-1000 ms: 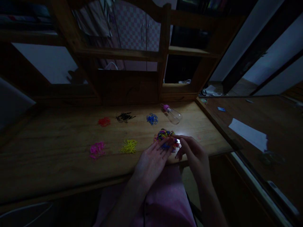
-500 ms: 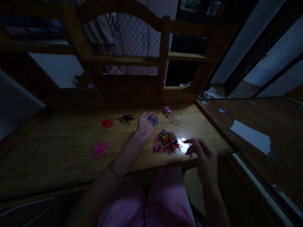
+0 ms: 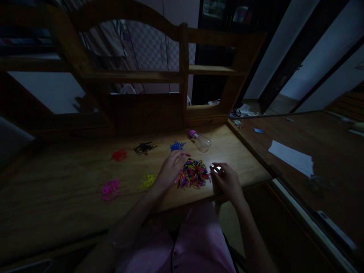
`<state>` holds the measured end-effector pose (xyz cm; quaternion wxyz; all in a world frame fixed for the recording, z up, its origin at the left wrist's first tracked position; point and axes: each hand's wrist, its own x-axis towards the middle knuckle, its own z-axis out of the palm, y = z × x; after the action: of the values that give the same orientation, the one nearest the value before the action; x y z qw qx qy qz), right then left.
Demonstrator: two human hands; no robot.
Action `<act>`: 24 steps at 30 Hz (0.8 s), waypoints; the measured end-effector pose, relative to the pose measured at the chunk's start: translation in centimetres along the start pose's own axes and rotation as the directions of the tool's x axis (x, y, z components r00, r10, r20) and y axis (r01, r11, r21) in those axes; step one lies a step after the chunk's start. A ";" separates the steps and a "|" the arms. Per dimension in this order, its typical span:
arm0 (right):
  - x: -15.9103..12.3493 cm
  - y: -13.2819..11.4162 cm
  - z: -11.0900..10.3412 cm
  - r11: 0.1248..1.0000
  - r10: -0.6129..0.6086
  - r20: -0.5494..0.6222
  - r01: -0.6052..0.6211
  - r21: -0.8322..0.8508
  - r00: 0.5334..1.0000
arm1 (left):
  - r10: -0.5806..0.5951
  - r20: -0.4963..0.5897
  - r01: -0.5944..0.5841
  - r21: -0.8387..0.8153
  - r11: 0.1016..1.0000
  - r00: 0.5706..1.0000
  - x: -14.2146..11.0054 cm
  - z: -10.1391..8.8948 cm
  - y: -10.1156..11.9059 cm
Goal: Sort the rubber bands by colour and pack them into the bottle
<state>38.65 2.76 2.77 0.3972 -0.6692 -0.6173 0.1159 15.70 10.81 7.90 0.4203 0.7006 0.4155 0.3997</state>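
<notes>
A mixed heap of small coloured bands [image 3: 192, 173] lies near the front edge of the wooden desk [image 3: 71, 182]. My left hand [image 3: 170, 168] rests at the heap's left edge, its fingers stretched toward the top of the heap, holding nothing that I can see. My right hand [image 3: 224, 178] sits just right of the heap, its fingers curled and pinched together by a bright spot of light. What they pinch is too small to make out. Sorted little heaps lie farther left: blue [image 3: 176, 145], black [image 3: 143, 148], red [image 3: 119, 154], yellow [image 3: 148, 182] and pink [image 3: 110, 188].
A clear bottle with a pink cap [image 3: 200, 140] lies on its side behind the mixed heap. A wooden shelf unit [image 3: 148, 76] stands along the back of the desk. To the right, a second dark surface carries a white sheet of paper [image 3: 291, 157]. The room is dim.
My left hand has drawn back from the blue heap to the mixed heap's left edge. My right hand has closed in on the heap's right side and curled its fingers.
</notes>
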 end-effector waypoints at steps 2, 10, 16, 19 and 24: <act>0.5 -0.1 0.5 0.997 -0.050 0.050 0.052 -0.054 0.998 | 0.063 0.014 -0.064 0.057 0.996 0.998 -1.9 0.5 0.7; -0.8 -0.1 -1.4 0.993 -0.117 0.213 0.108 0.052 0.970 | 0.003 -0.020 -0.002 0.089 0.996 1.000 -7.0 0.9 0.9; -2.2 -0.1 -1.2 0.995 -0.051 0.212 0.067 -0.071 0.976 | -0.047 -0.070 0.051 0.056 0.997 0.996 -8.0 0.8 1.6; -1.9 -0.6 -1.2 0.994 -0.029 0.143 0.044 -0.105 0.989 | -0.023 -0.074 0.029 0.089 0.996 0.997 -8.0 1.3 1.9; -2.3 -1.8 -2.0 0.998 -0.024 0.109 0.030 -0.062 0.994 | -0.001 -0.074 0.010 0.116 0.993 0.997 -8.1 1.9 1.4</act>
<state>38.16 -0.30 4.49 0.3433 -0.6657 -0.6502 0.1270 15.06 2.40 6.89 0.3645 0.7076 0.4551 0.3992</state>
